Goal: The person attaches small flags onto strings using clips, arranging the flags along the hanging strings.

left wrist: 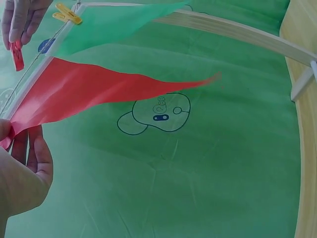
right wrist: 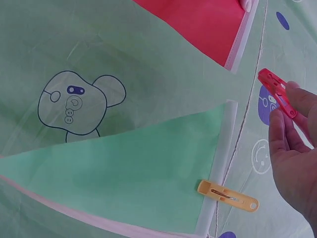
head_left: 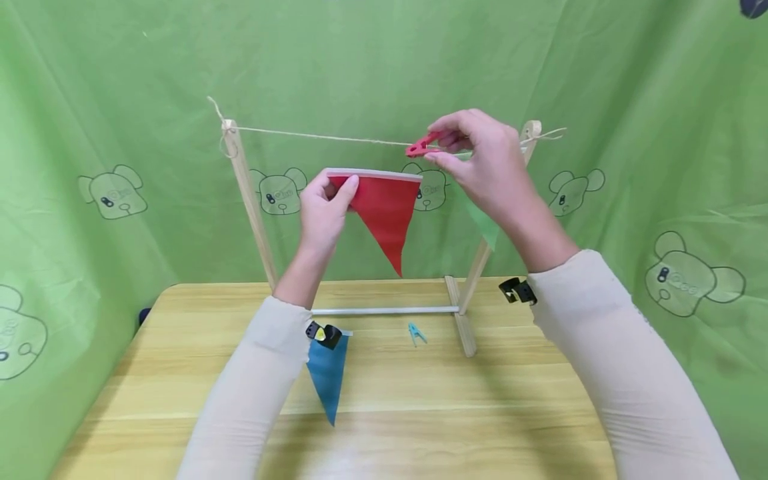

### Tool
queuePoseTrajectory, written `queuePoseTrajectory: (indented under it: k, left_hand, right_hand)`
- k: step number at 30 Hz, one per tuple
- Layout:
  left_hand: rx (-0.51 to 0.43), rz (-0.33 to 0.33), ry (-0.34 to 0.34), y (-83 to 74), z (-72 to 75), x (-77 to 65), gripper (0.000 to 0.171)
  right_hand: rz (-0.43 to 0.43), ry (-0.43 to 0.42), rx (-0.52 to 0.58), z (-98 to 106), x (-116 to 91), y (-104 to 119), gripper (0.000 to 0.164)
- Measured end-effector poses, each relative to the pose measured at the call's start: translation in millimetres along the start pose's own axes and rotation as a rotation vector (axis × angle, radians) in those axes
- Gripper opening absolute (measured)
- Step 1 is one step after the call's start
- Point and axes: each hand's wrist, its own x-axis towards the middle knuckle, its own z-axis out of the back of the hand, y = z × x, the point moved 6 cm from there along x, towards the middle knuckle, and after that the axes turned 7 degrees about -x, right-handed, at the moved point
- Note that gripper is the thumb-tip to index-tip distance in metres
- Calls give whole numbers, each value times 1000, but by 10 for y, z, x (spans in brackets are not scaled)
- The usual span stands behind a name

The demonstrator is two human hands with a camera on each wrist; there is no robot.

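Observation:
My left hand [head_left: 321, 213] pinches a red triangular pennant [head_left: 390, 203] by its white top band near the left corner, the point hanging down. The pennant is just below a thin string [head_left: 312, 136] stretched between two wooden posts. Between thumb and fingers, my right hand [head_left: 489, 150] holds a red clothespin [head_left: 415, 148] right at the string in the head view. On the string near the right post hangs a green pennant [right wrist: 143, 168], fixed by a yellow clothespin [right wrist: 233, 197]. The right hand hides much of the green pennant in the head view.
A blue pennant [head_left: 330, 377] lies on the wooden table [head_left: 456, 420], partly behind the left forearm. Right of it lies a light blue clothespin [head_left: 414, 333]. A white rod [head_left: 384, 311] joins the left post [head_left: 251, 193] and right post [head_left: 477, 270] low down. Green fabric [head_left: 372, 60] surrounds the table.

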Motion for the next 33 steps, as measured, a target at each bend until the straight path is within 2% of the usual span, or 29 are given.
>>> queuePoseTrajectory:
  k: [6,12,17,23,33]
  left_hand:
    - [-18,-10,2,-24,-42,25,11]
    - [-10,-15,11,-50,-74,65,13]
    - [-20,1,8,-61,-81,91,13]
    - [-42,37,14,-58,-107,111,13]
    - [-80,51,1,-47,-176,131,9]
  right_hand:
    - [-47,48,-19,12,91,-21,31]
    - [-100,71,6,63,186,-34,28]
    - [-104,116,7,65,285,-5,25]
    - [-118,174,-50,68,392,33,25]
    - [-117,256,-138,59,503,73,24]
